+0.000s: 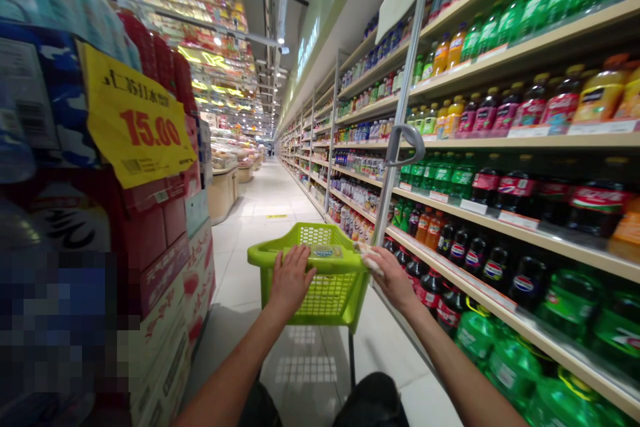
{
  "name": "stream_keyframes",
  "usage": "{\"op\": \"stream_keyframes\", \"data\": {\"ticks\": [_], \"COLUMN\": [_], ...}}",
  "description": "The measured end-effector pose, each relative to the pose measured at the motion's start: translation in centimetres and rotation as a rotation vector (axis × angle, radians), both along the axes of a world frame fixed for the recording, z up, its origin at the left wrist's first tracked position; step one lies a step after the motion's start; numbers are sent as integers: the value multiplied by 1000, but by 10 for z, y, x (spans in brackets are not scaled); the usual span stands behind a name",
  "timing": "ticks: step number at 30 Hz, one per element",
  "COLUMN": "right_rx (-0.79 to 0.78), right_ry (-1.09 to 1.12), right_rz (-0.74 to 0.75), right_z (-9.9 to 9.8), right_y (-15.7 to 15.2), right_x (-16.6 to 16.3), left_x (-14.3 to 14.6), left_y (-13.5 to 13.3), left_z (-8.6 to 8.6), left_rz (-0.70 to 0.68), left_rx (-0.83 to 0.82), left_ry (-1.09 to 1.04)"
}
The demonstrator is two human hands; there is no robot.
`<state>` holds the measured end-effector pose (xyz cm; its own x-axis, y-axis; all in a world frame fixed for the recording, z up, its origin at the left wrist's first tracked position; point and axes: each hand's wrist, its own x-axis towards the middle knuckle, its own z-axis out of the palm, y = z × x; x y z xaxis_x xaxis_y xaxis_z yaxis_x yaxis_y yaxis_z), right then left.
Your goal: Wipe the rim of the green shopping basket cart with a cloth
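A lime-green shopping cart basket (320,237) stands in front of me in a supermarket aisle. My left hand (290,277) is closed over the left part of its near rim handle. My right hand (393,273) grips the right end of the same handle, with a small pale paper-like thing pressed under the fingers. Both forearms reach forward from the bottom of the view.
Shelves of soft-drink bottles (500,187) run along the right, close to the cart. A grey pole (400,120) with a hook stands by the shelf. Stacked cartons with a yellow 15.00 price sign (135,120) rise on the left. The tiled aisle (270,193) stretches ahead.
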<state>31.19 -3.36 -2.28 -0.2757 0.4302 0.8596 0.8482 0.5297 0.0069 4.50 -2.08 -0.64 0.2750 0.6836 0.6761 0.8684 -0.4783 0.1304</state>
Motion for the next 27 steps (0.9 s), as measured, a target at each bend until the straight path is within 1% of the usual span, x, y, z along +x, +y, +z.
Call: {"op": "stream_keyframes", "data": {"ticks": [2,4,5,8,9,10,11,13,15,16,17,19,22,25,27], "right_rx": [49,96,109,80,69,60,50,38,12,-3,-15,-14,57,107,110], "right_ry": [135,197,185,103,105,128,165,223,191,138,71,-43,-86,-88,-56], "right_rz": [-41,-51,-17,163,196,192,151,-1,-148,-184,-191,-159,-106,-39,-42], "right_z": [-3,-7,-9,-8,-5,-1,3,10,13,13,11,4,-5,-8,-6], "right_y": [-4,-10,-13,-18,-17,-16,-15,-11,-9,-9,-8,-6,2,10,12], "right_x": [0,-21,-38,-85,-94,-97,-95,-81,-66,-62,-61,-64,-63,-35,-12], "left_x": [3,6,6,5,4,2,1,0,1,2,4,6,6,5,5], "left_y": [-1,-1,-1,0,1,1,2,1,0,-1,-1,-2,-2,-1,-2], "left_z": [-1,-2,-3,-4,-4,-4,-4,-4,-3,-3,-2,-2,0,2,3], "left_rz": [9,23,28,25,24,23,24,24,24,26,29,37,33,19,20], "left_rx": [3,12,18,30,31,30,29,28,22,18,16,11,-1,-25,-33], "left_ry": [-15,-26,-26,-9,-2,3,6,4,-1,-4,-7,-12,-4,15,11]}}
